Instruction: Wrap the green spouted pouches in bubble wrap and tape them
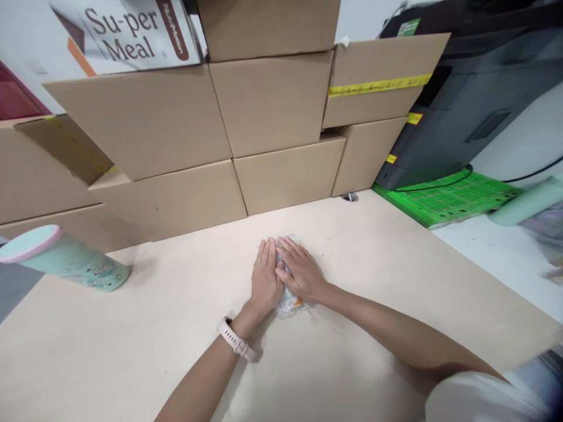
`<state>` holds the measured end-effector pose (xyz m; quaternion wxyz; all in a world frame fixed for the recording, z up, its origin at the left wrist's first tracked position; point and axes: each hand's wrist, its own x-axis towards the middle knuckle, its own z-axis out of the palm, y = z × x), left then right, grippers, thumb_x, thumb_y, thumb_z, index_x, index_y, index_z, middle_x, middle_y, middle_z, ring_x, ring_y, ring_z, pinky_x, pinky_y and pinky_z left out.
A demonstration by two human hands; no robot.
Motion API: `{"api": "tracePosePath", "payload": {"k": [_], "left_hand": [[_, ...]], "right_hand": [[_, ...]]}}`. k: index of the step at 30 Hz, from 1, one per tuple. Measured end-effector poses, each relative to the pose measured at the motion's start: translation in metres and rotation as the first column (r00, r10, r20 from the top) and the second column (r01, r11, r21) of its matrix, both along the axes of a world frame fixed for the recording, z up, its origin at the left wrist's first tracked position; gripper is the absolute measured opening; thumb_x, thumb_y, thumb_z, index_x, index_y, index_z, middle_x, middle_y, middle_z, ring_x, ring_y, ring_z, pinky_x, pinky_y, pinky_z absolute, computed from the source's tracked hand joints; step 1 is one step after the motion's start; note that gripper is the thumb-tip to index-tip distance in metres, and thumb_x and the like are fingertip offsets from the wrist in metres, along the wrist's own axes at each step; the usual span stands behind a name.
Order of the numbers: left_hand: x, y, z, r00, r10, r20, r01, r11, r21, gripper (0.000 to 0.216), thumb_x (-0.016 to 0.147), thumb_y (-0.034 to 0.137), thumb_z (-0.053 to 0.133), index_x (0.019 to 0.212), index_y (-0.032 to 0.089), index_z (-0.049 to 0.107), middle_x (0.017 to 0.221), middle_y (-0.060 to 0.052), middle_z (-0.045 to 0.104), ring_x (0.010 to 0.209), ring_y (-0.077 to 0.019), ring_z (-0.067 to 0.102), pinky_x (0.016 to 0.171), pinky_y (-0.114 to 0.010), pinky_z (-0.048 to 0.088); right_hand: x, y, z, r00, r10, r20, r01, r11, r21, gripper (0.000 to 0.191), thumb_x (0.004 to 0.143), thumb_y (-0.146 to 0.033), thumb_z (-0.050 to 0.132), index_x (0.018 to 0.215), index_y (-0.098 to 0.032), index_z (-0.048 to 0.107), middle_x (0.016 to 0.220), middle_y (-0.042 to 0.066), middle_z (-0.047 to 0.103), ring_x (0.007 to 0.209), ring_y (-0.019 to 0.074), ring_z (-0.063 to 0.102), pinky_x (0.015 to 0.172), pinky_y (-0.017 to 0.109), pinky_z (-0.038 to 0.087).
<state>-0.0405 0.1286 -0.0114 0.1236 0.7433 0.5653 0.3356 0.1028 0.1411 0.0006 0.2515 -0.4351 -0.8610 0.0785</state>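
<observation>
Both my hands lie flat, side by side, on a small clear plastic packet in the middle of the beige table. My left hand, with a pink watch on its wrist, has its fingers stretched out and together, pressing down on the packet's left part. My right hand lies flat over the packet's right part, fingers extended and overlapping the left hand's edge. The packet is mostly hidden under the hands; a crinkled clear edge with a bit of orange shows below them.
A wall of stacked cardboard boxes stands along the table's far edge. A mint tumbler with a pink lid lies at the left. A green mat and a dark machine sit at the right, beside a pale green roll.
</observation>
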Motion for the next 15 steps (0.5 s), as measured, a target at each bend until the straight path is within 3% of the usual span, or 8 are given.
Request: {"api": "tracePosePath", "payload": {"k": [2, 4, 7, 9, 11, 15], "left_hand": [[-0.004, -0.004, 0.001, 0.997, -0.012, 0.082, 0.014, 0.999, -0.028, 0.057, 0.099, 0.037, 0.036, 0.152, 0.019, 0.028, 0.161, -0.012, 0.026, 0.151, -0.0257, 0.016, 0.121, -0.052, 0.024], [-0.011, -0.011, 0.001, 0.979, 0.054, 0.198, -0.041, 0.997, -0.071, 0.059, 0.096, 0.043, 0.045, 0.149, 0.021, 0.033, 0.161, -0.012, 0.024, 0.151, -0.0295, 0.015, 0.119, -0.055, 0.025], [-0.021, -0.022, 0.001, 0.883, 0.242, 0.403, -0.18, 0.966, -0.186, 0.056, 0.089, 0.044, 0.058, 0.139, 0.023, 0.044, 0.148, -0.017, 0.041, 0.137, -0.0343, 0.041, 0.108, -0.056, 0.041], [-0.024, -0.027, 0.004, 0.797, 0.303, 0.522, -0.18, 0.945, -0.274, 0.046, 0.088, 0.04, 0.058, 0.129, 0.022, 0.05, 0.126, -0.016, 0.055, 0.109, -0.0292, 0.06, 0.092, -0.049, 0.052], [-0.022, -0.03, 0.009, 0.732, 0.305, 0.609, -0.12, 0.938, -0.326, 0.039, 0.087, 0.036, 0.058, 0.122, 0.021, 0.052, 0.107, -0.011, 0.058, 0.084, -0.0215, 0.062, 0.076, -0.041, 0.055], [-0.012, -0.035, 0.017, 0.665, 0.263, 0.699, -0.061, 0.952, -0.3, 0.045, 0.079, 0.028, 0.066, 0.12, 0.021, 0.051, 0.097, -0.004, 0.053, 0.071, -0.0146, 0.056, 0.066, -0.031, 0.051]], "right_hand": [[0.001, -0.007, 0.0, 0.999, -0.024, -0.03, 0.024, 1.0, 0.0, 0.057, 0.098, -0.042, 0.036, 0.148, -0.015, 0.039, 0.16, 0.009, 0.031, 0.15, 0.0237, 0.02, 0.12, 0.046, 0.025], [0.004, -0.017, -0.001, 0.992, -0.08, -0.099, 0.08, 0.997, -0.008, 0.058, 0.098, -0.044, 0.037, 0.148, -0.014, 0.038, 0.16, 0.011, 0.028, 0.15, 0.025, 0.02, 0.119, 0.047, 0.027], [0.01, -0.035, -0.002, 0.937, -0.225, -0.269, 0.214, 0.974, -0.068, 0.058, 0.097, -0.047, 0.038, 0.147, -0.017, 0.037, 0.155, 0.014, 0.036, 0.145, 0.0266, 0.03, 0.116, 0.049, 0.033], [0.012, -0.042, -0.001, 0.897, -0.292, -0.333, 0.259, 0.956, -0.14, 0.056, 0.096, -0.049, 0.04, 0.144, -0.022, 0.039, 0.146, 0.013, 0.047, 0.139, 0.0278, 0.039, 0.113, 0.051, 0.036], [0.01, -0.042, 0.004, 0.887, -0.324, -0.329, 0.264, 0.94, -0.215, 0.061, 0.091, -0.055, 0.046, 0.144, -0.024, 0.039, 0.142, 0.013, 0.05, 0.135, 0.0305, 0.043, 0.11, 0.054, 0.038], [0.0, -0.03, 0.016, 0.882, -0.391, -0.263, 0.307, 0.9, -0.309, 0.086, 0.078, -0.058, 0.063, 0.148, -0.019, 0.033, 0.146, 0.016, 0.046, 0.136, 0.0358, 0.041, 0.109, 0.054, 0.039]]}}
